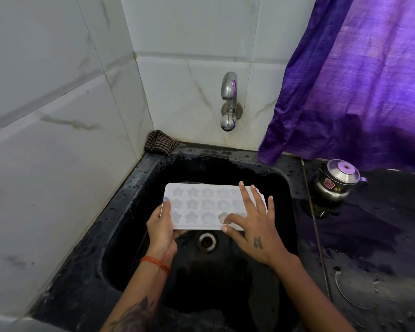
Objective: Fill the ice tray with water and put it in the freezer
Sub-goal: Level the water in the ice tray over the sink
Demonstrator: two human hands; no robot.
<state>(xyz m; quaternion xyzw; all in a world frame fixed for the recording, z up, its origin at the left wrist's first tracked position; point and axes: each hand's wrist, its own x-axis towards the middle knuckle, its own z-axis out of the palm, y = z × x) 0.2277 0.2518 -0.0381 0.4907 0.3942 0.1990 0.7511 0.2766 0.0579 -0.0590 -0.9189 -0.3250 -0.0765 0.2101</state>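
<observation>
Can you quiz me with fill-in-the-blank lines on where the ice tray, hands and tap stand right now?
1. The ice tray is held over the black ____.
2. The left hand grips the tray's ____ end.
3. From the tap, ____ water is visibly running.
4. The steel pot stands on the counter under the ____ curtain.

Missing words: sink; left; no; purple

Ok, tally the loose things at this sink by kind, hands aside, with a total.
Ice trays: 1, white ice tray, held over the sink by the left hand, right hand flat on top
Steel pots: 1, lidded steel pot on the counter
Cloths: 1, checked cloth in the corner
Total: 3
</observation>
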